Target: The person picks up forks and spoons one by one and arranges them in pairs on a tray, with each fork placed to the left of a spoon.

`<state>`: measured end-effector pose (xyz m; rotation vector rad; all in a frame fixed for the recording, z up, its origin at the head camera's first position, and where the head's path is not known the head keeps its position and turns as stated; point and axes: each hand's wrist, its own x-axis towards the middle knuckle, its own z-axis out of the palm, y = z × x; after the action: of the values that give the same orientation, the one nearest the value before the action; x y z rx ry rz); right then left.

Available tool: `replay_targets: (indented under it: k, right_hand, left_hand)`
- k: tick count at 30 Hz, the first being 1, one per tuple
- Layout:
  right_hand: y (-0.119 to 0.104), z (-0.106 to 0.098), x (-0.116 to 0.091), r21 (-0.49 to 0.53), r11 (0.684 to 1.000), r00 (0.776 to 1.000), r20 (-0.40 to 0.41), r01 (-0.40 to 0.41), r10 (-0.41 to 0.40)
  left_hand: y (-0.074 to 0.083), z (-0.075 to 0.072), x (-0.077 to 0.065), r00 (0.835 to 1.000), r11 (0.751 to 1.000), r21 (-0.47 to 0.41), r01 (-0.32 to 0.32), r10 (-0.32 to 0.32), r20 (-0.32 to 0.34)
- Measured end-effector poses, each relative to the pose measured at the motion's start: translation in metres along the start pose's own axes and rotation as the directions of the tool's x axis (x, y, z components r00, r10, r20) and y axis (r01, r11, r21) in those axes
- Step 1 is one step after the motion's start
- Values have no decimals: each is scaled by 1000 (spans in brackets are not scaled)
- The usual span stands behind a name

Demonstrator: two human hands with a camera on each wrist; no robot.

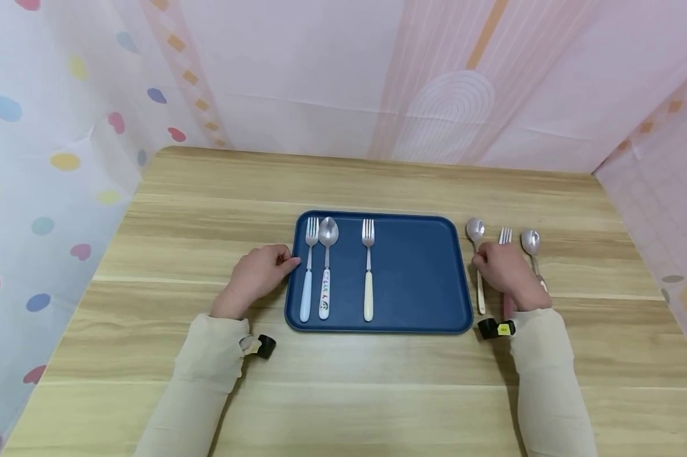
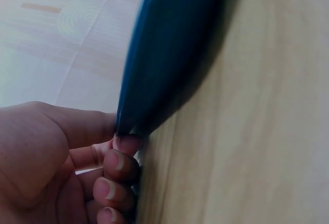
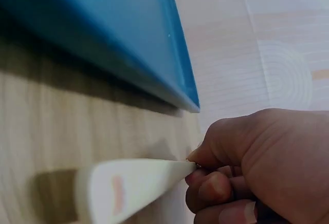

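Observation:
My left hand pinches the left rim of a dark blue tray between thumb and curled fingers; the left wrist view shows the tray's edge in that pinch. On the tray lie a fork with a light blue handle, a spoon with a patterned white handle and a fork with a cream handle. Right of the tray, my right hand pinches a spoon with a cream handle near its neck. That handle points toward the camera in the right wrist view.
Under and beside the right hand lies a fork with a pinkish-red handle, partly covered. Another spoon lies further right, its handle partly behind the wrist. The wooden table meets patterned curtains at the back and sides.

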<state>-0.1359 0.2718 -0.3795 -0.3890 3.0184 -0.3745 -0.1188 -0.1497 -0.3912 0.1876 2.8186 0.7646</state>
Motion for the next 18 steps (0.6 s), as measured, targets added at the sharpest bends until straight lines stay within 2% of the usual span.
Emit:
replay_targets:
  k: [5,10,18]
  right_hand:
    - [-2,-5,-6,36,999,999,-50,4,-2]
    - [-14,-12,-3,34,999,997,-76,31,-29]
    - [-49,-8,17,71,995,998,-26,67,-65]
  left_hand:
    - [4,4,2,1000,1000,4,-24,24,-16]
    - [6,4,4,1000,1000,12,-17,17,-15]
    - [5,3,6,1000,1000,19,-13,13,-11]
